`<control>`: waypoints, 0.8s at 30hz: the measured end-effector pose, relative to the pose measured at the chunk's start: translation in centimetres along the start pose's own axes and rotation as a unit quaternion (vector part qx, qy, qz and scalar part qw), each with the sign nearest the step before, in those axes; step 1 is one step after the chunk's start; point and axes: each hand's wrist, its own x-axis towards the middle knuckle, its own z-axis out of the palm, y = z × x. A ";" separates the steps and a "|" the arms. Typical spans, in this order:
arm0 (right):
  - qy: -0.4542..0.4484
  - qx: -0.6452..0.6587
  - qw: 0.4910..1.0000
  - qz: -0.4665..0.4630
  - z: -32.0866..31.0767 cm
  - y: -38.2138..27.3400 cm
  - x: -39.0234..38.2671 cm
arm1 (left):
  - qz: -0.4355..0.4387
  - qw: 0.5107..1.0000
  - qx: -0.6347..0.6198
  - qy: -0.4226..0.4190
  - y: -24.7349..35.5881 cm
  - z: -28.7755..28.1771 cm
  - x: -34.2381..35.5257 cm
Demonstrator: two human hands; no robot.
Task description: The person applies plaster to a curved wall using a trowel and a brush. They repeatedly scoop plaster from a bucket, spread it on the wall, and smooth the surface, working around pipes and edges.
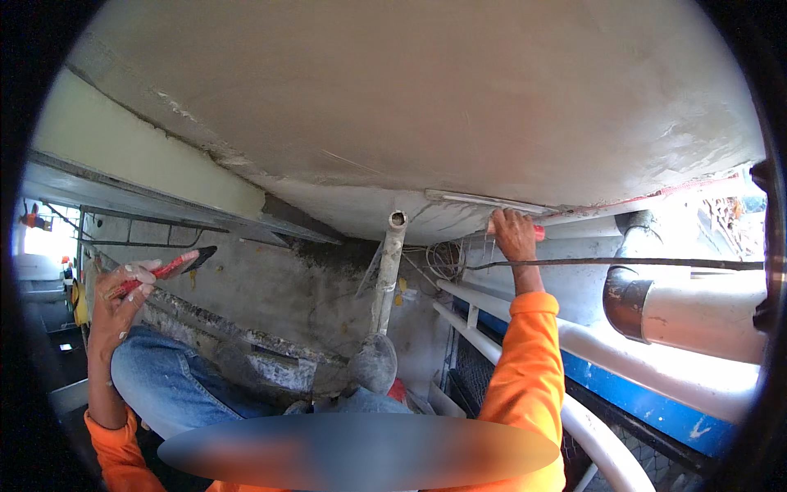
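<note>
Wet-looking grey plaster (426, 98) covers the broad wall surface in front of me. My right hand (516, 238) is closed around the red handle of a plastering trowel (484, 199). The trowel's long thin blade lies against the lower edge of the plaster, seen almost edge-on. Off to the left, my left hand (115, 295) grips a brush (174, 264) with a red handle and dark bristles, raised above my knee and away from the wall. Pale smears mark the fingers of that hand.
An upright metal pipe (388, 279) stands in the middle. White railings (590, 340) run along the right, near a large pipe with a dark coupling (630, 303). A dark cable (639, 262) crosses by my right wrist. At upper left is a pale ledge (147, 152).
</note>
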 end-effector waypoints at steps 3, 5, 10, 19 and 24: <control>0.100 0.043 0.994 0.027 -2.6 2.0 -0.4 | -0.008 1.000 -0.020 0.012 -0.4 0.0 0.2; 0.160 0.083 0.981 0.073 -4.5 3.4 -1.7 | -0.017 0.995 -0.101 0.010 -0.5 0.2 0.5; 0.215 0.113 0.946 0.213 -3.7 2.5 -8.2 | -0.004 0.999 -0.043 0.008 -0.8 1.0 1.7; -0.032 0.211 0.704 0.678 4.9 -10.4 -25.1 | -0.003 1.000 -0.023 -0.013 -2.1 0.3 1.8; -0.110 0.307 0.612 0.720 -0.7 -16.9 -26.6 | -0.044 0.996 -0.077 -0.006 -2.7 -0.2 2.0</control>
